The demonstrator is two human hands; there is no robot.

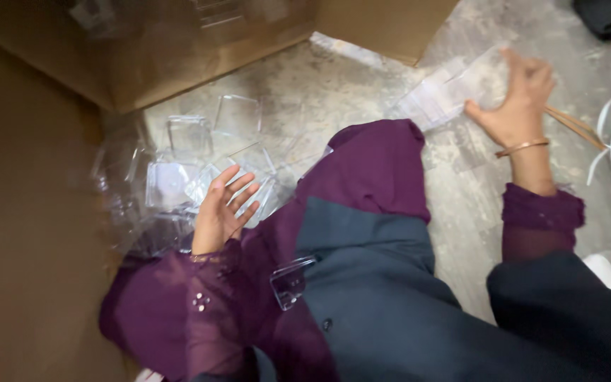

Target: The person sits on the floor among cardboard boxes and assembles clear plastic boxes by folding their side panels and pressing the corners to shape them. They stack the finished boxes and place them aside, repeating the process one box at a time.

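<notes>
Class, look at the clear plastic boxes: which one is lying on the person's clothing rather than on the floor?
The small clear plastic box resting on the dark grey garment, below the left hand. The other clear boxes lie on the floor.

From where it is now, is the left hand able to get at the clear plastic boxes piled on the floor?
Probably yes. The left hand hangs open, fingers spread, right over the pile of clear boxes, with nothing between them. The cardboard box stands behind the pile, not across the way.

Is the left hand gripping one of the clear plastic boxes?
No, the left hand hovers open, fingers spread, above the clear plastic boxes.
</notes>
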